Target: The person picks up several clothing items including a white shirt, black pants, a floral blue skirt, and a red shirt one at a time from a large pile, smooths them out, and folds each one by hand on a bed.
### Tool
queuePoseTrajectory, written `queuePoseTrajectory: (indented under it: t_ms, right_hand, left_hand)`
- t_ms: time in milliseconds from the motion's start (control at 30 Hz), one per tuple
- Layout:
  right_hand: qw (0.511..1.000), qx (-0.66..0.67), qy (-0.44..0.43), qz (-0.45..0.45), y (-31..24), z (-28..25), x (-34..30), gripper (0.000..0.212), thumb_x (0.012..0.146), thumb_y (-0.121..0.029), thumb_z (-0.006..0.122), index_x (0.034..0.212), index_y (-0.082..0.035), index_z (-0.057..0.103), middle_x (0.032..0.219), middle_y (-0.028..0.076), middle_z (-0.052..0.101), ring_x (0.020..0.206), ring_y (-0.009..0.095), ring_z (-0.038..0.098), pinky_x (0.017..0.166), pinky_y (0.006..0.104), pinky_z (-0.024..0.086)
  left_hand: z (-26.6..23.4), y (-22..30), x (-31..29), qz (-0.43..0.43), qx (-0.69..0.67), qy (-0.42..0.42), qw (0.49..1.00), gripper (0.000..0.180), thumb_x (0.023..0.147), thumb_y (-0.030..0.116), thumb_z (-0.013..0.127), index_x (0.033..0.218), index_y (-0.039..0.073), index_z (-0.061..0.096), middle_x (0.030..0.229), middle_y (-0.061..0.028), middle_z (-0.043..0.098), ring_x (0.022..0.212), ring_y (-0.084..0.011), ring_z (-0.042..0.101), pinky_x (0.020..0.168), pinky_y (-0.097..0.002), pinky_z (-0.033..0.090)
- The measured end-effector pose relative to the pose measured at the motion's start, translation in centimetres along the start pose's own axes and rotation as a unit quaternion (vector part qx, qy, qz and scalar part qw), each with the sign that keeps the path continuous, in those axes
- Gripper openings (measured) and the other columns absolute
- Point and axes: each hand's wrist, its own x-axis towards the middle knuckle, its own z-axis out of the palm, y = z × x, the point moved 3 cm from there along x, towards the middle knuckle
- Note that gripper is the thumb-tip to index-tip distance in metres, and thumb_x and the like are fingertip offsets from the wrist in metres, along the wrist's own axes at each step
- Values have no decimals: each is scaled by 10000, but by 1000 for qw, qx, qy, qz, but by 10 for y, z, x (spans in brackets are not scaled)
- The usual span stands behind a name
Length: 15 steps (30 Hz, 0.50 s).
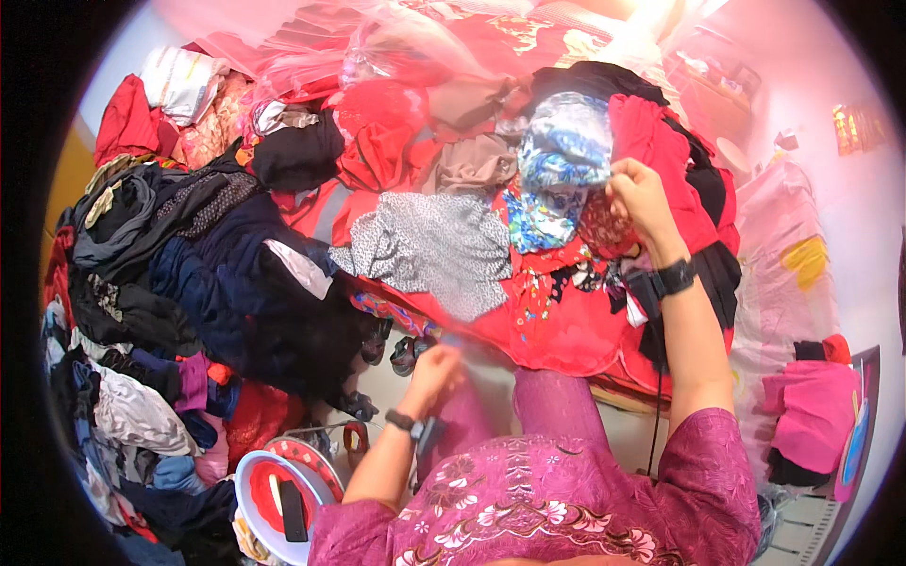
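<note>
My right hand (pixel 639 200) is closed, its fingers pinching the right edge of a white and blue floral cloth (pixel 564 141). That cloth hangs over the pile, its lower part bunched and brighter blue. Below it lies a red floral garment (pixel 547 311). Lower down, in front of my knees, my left hand (pixel 436 377) is curled closed; its fingertips are smeared, and anything in them is hidden. Just beyond it spreads a crumpled white garment with small black specks (pixel 429 247).
Dark clothes (pixel 245 283) are heaped on the left, above more mixed clothes (pixel 142 415). Red garments (pixel 651 141) lie at the right of the pile. A white tub (pixel 247 495) holding a red bowl and a black object stands at lower left. Pink netting (pixel 425 42) hangs behind.
</note>
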Motion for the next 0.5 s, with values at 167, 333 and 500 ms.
queuePoseTrajectory:
  t_ms: [167, 333, 500]
  right_hand:
    - [988, 59, -113, 91, -9, 2, -128, 91, 792, -38, 497, 868, -41, 546, 625, 29, 563, 427, 59, 466, 387, 183, 343]
    - [951, 3, -269, 153, 17, 19, -234, 107, 779, -30, 508, 859, -9, 575, 630, 28, 557, 514, 76, 505, 453, 214, 379]
    - [895, -329, -300, 38, 68, 14, -280, 151, 743, -105, 551, 850, -12, 602, 768, 188, 615, 713, 323, 612, 654, 382, 474]
  left_hand:
    - [51, 47, 37, 10, -182, -184, 966, 423, 952, 359, 468, 1190, 12, 511, 1103, -115, 591, 981, -206, 598, 824, -323, 494]
    - [132, 79, 33, -95, -434, -379, 812, 547, 972, 424, 373, 1334, 15, 394, 1281, -160, 516, 1149, -276, 534, 985, -423, 426]
    - [144, 49, 16, -51, -345, -304, 887, 430, 840, 42, 590, 1254, 20, 477, 1152, -130, 602, 1034, -241, 606, 893, -415, 504]
